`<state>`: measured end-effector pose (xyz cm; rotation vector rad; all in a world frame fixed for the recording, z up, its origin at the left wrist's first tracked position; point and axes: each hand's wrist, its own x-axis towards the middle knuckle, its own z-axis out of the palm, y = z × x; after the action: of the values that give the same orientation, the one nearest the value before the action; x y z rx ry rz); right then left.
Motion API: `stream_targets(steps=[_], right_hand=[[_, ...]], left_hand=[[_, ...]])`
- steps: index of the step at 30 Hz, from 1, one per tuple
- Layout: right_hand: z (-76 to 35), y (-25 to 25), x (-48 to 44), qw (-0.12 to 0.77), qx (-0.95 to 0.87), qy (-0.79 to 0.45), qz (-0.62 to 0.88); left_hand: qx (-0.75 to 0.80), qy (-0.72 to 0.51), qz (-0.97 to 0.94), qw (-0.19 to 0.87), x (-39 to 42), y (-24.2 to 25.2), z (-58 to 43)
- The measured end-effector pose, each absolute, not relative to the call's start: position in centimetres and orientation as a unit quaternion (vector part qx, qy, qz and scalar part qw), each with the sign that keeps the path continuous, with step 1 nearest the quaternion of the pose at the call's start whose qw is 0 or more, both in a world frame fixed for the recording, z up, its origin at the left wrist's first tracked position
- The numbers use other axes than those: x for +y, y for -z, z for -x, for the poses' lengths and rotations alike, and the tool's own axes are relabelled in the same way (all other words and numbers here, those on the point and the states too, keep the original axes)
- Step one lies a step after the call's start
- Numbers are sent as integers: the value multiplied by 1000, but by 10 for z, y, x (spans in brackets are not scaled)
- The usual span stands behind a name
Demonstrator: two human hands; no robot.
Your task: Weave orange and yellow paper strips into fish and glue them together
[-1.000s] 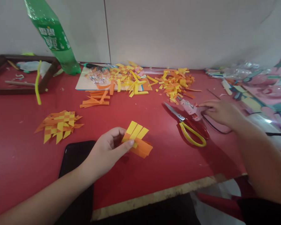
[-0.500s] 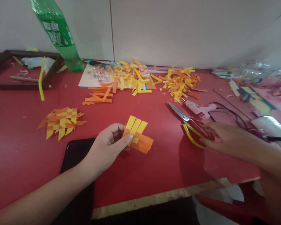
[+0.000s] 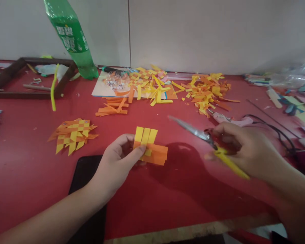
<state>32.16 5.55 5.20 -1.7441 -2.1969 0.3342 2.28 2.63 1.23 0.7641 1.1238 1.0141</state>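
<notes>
Woven paper piece (image 3: 155,155) of yellow and orange strips, pinched between thumb and fingers of the left hand (image 3: 120,154) above a red tabletop (image 3: 152,210). Right of the piece: the right hand (image 3: 244,149), gripping scissors (image 3: 193,130), blades directed up and leftward. Left of the piece: fish-shaped weavings (image 3: 77,131). Nearer than the piece and to its left: a black slab (image 3: 87,168), partly beneath the left forearm. Beyond the piece: loose orange strips (image 3: 112,107) to the left; a scrap heap (image 3: 208,89) and pink glue gun (image 3: 225,118) to the right; farther left, a green bottle (image 3: 73,40).

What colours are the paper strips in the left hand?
The paper strips in the left hand are yellow and orange; head view, the only one.
</notes>
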Motion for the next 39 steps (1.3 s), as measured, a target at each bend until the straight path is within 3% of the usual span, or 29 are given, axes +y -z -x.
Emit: stream_targets(steps=[8, 17, 39], right_hand=[[-299, -24, 56, 61, -796, -100, 594], [-309, -18, 51, 122, -800, -68, 584], [-314, -23, 49, 120, -794, -105, 586]], left_hand=[[528, -478, -298, 636, 31, -8, -22], [507, -449, -356, 644, 31, -8, -22], [542, -422, -421, 592, 28, -11, -21]])
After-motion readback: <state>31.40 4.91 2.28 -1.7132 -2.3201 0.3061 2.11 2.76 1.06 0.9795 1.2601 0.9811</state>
